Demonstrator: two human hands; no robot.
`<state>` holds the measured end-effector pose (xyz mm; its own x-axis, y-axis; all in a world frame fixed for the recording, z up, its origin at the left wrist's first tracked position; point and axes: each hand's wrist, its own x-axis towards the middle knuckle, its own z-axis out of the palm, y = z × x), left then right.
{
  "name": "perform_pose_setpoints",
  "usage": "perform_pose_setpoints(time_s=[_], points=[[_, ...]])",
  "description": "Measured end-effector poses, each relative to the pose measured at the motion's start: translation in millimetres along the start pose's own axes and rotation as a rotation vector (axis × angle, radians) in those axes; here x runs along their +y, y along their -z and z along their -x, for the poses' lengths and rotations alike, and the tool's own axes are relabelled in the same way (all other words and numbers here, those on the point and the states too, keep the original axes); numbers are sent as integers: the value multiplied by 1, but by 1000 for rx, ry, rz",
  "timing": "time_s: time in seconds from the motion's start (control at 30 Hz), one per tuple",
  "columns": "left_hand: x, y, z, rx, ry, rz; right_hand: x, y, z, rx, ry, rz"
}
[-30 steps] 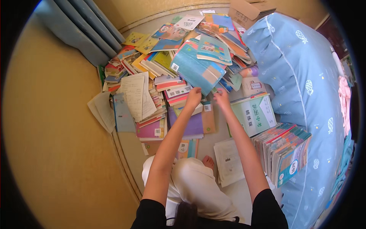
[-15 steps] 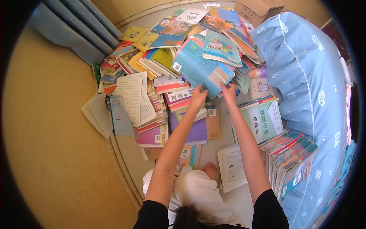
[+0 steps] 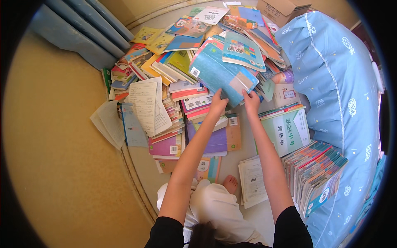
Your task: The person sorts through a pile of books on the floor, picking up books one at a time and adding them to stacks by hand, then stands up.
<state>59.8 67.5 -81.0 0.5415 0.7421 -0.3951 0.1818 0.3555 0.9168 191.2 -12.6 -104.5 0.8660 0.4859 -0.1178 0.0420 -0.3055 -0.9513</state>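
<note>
A large blue book (image 3: 219, 76) leans over the pile in front of me, its lower edge turned toward me. My left hand (image 3: 218, 103) grips that edge near the middle, the thumb pointing right. Close to the book's lower right corner, my right hand (image 3: 251, 103) is closed on the same edge. A lighter blue textbook (image 3: 244, 51) lies across the upper right of the blue book, apart from both hands. The fingers under the blue book are partly hidden.
Loose books and a handwritten sheet (image 3: 143, 105) spread across the floor. To the right are a green-and-white book (image 3: 287, 130), papers (image 3: 252, 182) and a tight row of booklets (image 3: 312, 173). A blue cloth (image 3: 331, 82) hangs at right; a cardboard box (image 3: 279, 10) stands behind.
The whole view has shifted slightly. Both hands stay on the lower edge of the blue book, and the textbook is still on top of it.
</note>
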Motion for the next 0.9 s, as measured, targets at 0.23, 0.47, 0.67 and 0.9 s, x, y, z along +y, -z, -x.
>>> perform_pose_setpoints(time_s=[0.23, 0.47, 0.67, 0.9], points=[[4, -1, 5, -18, 10, -111, -18, 8, 34, 20, 70, -49], [37, -6, 30, -55, 74, 91, -33, 24, 68, -93, 55, -177], [69, 2, 51, -143, 234, 150, -59, 26, 97, -73, 184, -352], [84, 21, 78, -208, 282, 186, -91, 32, 135, -207, 239, -168]])
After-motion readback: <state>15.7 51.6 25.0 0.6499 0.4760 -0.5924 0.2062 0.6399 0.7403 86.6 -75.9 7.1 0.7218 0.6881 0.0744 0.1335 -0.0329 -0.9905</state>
